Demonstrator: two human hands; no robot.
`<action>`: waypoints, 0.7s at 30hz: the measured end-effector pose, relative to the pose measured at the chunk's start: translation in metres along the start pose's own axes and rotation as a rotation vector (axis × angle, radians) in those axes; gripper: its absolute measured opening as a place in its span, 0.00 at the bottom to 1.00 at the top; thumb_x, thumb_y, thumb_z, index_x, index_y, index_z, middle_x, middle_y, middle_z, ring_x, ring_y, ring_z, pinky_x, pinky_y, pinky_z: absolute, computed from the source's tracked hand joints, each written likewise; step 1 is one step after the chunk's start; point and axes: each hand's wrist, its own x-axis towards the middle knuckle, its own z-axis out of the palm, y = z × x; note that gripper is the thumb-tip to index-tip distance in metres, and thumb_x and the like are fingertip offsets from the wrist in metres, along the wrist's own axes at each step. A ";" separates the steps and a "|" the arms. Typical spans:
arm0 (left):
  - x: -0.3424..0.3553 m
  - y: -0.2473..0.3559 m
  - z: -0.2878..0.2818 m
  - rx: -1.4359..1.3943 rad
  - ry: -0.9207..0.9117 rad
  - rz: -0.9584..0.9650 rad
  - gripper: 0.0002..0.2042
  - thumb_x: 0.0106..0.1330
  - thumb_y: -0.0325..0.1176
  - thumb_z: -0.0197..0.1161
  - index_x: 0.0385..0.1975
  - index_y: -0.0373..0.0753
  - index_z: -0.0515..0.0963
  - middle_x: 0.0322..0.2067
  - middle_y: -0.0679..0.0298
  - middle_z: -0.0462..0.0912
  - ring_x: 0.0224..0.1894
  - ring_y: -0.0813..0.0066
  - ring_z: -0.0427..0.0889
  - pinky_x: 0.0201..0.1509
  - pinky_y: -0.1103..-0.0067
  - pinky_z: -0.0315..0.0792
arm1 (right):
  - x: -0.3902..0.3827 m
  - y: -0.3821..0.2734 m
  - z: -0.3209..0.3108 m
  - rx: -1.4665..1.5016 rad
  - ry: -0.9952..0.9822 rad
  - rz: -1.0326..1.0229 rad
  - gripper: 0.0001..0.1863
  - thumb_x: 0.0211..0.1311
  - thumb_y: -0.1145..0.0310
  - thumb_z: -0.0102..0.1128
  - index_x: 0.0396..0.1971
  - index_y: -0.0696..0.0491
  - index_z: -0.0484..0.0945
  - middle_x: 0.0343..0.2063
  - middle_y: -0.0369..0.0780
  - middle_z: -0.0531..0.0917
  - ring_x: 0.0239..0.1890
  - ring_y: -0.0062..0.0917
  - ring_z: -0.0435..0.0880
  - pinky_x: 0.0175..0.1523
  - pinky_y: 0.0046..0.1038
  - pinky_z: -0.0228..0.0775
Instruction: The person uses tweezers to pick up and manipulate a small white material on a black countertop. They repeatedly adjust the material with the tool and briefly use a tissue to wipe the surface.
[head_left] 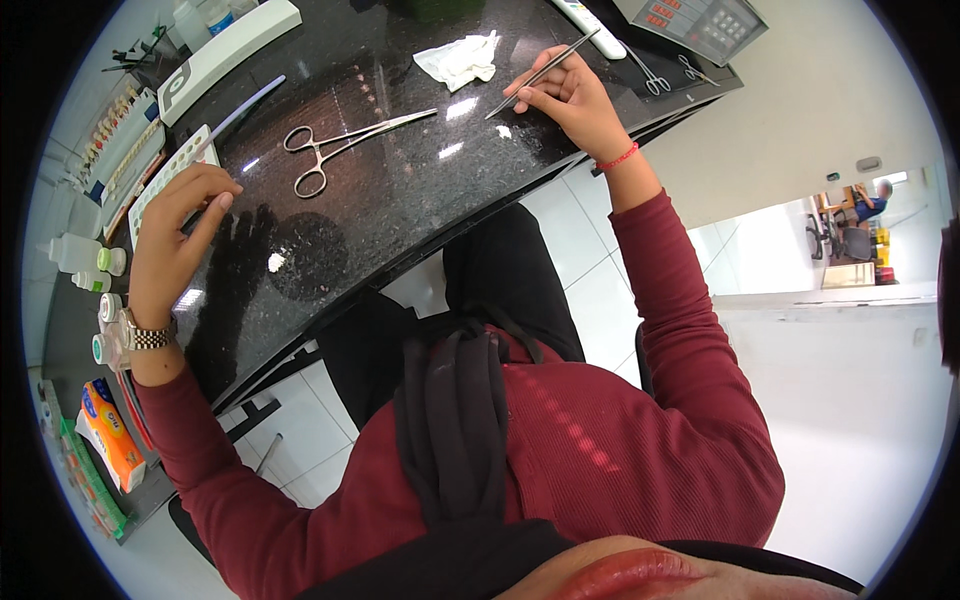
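Note:
My right hand [562,92] grips slim metal tweezers [546,72] like a pen, its thin tip pointing down and left toward the dark speckled worktop [370,225]. A crumpled white tissue [458,62] lies just left of that hand, and a small white crumb [503,131] sits below it. Between my hands rests a pair of locking forceps [345,147] with ring handles. My left hand [183,222] hovers or rests by a white palette with round wells [172,172]; its fingers bend loosely, thumb apart, with nothing visible in them. A purple-white stick [250,105] lies beyond it.
A white crumbly lump [276,262] lies on the worktop near its front edge. Small bottles [82,253], jars [112,308] and an orange packet [112,435] line the left. Small scissors [655,82] and a grey keypad device [700,28] are far right. A long white box [230,55] stands behind.

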 end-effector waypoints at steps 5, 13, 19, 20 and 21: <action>-0.001 0.000 0.000 -0.002 -0.001 0.000 0.05 0.67 0.25 0.57 0.36 0.31 0.77 0.38 0.59 0.79 0.42 0.69 0.78 0.46 0.79 0.70 | 0.000 -0.001 -0.002 -0.008 -0.049 0.016 0.13 0.64 0.77 0.61 0.43 0.52 0.65 0.38 0.46 0.85 0.35 0.20 0.81 0.45 0.22 0.74; 0.000 -0.001 0.000 -0.002 -0.005 -0.008 0.05 0.67 0.25 0.57 0.36 0.31 0.78 0.38 0.59 0.79 0.42 0.69 0.79 0.46 0.79 0.71 | 0.001 -0.003 -0.011 0.025 -0.088 0.107 0.13 0.64 0.77 0.60 0.43 0.53 0.66 0.38 0.47 0.85 0.36 0.20 0.82 0.47 0.23 0.74; 0.000 0.001 0.000 0.000 -0.006 -0.005 0.05 0.67 0.26 0.58 0.37 0.32 0.78 0.39 0.60 0.80 0.41 0.70 0.79 0.46 0.79 0.72 | 0.001 -0.004 -0.007 0.026 -0.053 0.117 0.14 0.64 0.77 0.61 0.44 0.52 0.66 0.39 0.48 0.85 0.36 0.20 0.81 0.48 0.23 0.73; 0.000 0.000 0.001 0.004 -0.002 -0.006 0.05 0.67 0.26 0.58 0.37 0.32 0.78 0.39 0.60 0.80 0.41 0.70 0.79 0.46 0.79 0.72 | 0.002 -0.003 -0.006 0.020 -0.064 0.112 0.14 0.64 0.76 0.61 0.44 0.52 0.66 0.39 0.48 0.85 0.36 0.20 0.82 0.48 0.23 0.73; 0.000 -0.002 0.001 0.009 0.001 -0.007 0.05 0.67 0.26 0.58 0.37 0.32 0.78 0.39 0.60 0.80 0.41 0.70 0.79 0.46 0.79 0.72 | 0.002 -0.003 -0.006 0.014 -0.074 0.106 0.14 0.64 0.76 0.61 0.44 0.52 0.66 0.39 0.48 0.85 0.36 0.20 0.82 0.48 0.23 0.73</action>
